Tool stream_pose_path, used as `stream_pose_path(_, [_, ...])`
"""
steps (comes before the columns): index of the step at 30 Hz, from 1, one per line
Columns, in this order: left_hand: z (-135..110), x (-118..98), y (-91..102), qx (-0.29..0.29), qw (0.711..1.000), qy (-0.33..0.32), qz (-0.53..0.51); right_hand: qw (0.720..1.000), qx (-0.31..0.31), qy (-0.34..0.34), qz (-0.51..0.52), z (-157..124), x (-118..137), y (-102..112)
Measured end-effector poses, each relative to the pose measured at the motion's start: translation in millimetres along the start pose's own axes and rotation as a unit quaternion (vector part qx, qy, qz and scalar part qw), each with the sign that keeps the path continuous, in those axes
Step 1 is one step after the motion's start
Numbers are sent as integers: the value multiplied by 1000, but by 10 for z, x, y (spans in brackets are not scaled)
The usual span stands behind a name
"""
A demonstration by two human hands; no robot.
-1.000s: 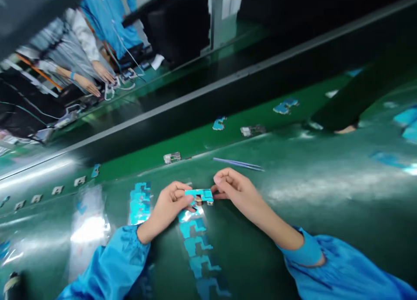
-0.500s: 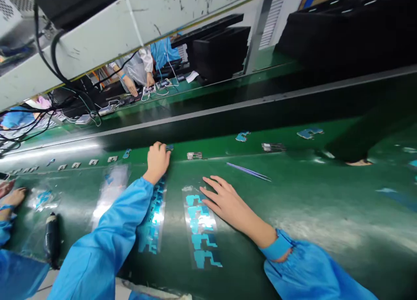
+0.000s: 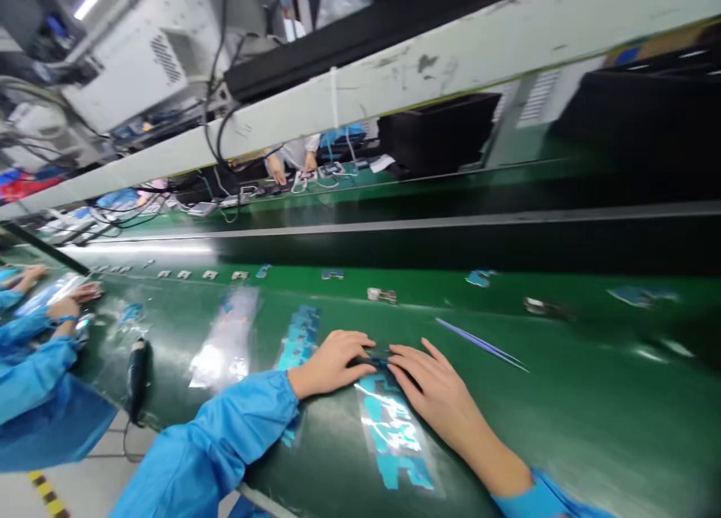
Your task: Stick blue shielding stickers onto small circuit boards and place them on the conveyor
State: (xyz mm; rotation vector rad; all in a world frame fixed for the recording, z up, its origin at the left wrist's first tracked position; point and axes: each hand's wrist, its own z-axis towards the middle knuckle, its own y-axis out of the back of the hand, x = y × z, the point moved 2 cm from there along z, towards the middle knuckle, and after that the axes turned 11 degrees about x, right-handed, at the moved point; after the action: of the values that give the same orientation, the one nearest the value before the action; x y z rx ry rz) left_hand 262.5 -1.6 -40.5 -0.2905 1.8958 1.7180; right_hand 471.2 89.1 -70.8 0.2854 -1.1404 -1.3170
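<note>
our left hand [image 3: 336, 362] and right hand [image 3: 444, 398] lie flat on the green table [image 3: 591, 428], fingers loosely spread, gripping nothing. our fingertips meet on the 12 o'clock end of a blue sticker strip [image 3: 397, 439]. tweezers [image 3: 481, 344] lie at 2 o'clock of the right hand, and a second sticker strip [image 3: 298, 338] lies at 10 o'clock of the left.

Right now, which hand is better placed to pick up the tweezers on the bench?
Right, I'd judge. The right hand lies open on the sticker strip, with the tweezers just off to its own side; the left hand is on the strip's other side and would have to cross over.
</note>
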Motion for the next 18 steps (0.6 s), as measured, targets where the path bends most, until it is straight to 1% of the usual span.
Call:
stream_pose_path(3, [-6, -2, 10, 12, 1000, 5, 22, 999, -25, 5, 38, 20, 22, 12])
stream_pose_path(5, [-6, 8, 12, 22, 999, 4, 36, 998, -37, 0, 60, 44, 65, 59])
stream_pose_path(6, [-3, 11, 7, 27, 999, 2, 42, 995, -39, -17, 86, 57, 83, 93])
stream_pose_path(7, [1, 8, -4, 32, 998, -1, 47, 990, -38, -50, 129, 70, 89, 130])
stream_pose_path(8, [4, -1, -20, 35, 998, -3, 50, 978, -37, -95, 183, 80, 84, 168])
stream_pose_path(9, [7, -17, -37, 38, 998, -6, 53, 959, -38, -147, 240, 87, 64, 204])
stream_pose_path(11, [-3, -50, -50, 43, 997, -11, 56, 908, -55, -243, 338, 87, -12, 269])
stream_pose_path(12, [-20, -51, -24, 44, 997, -11, 58, 885, -70, -274, 369, 83, -64, 297])
stream_pose_path(13, [-45, -27, 37, 43, 997, -3, 61, 871, -85, -290, 388, 76, -119, 324])
stream_pose_path(14, [-81, 31, 143, 37, 997, 15, 67, 852, -96, -304, 415, 66, -177, 340])
stream_pose_path(15, [-128, 126, 296, 23, 996, 47, 75, 831, -102, -314, 447, 54, -229, 346])
stream_pose_path(16, [-189, 258, 497, -1, 992, 96, 88, 811, -104, -321, 478, 43, -270, 343])
stream_pose_path(17, [-266, 418, 738, -35, 981, 161, 102, 791, -103, -324, 509, 34, -298, 332])
stream_pose_path(18, [-362, 593, 1002, -76, 961, 237, 118, 772, -100, -326, 537, 28, -313, 315])
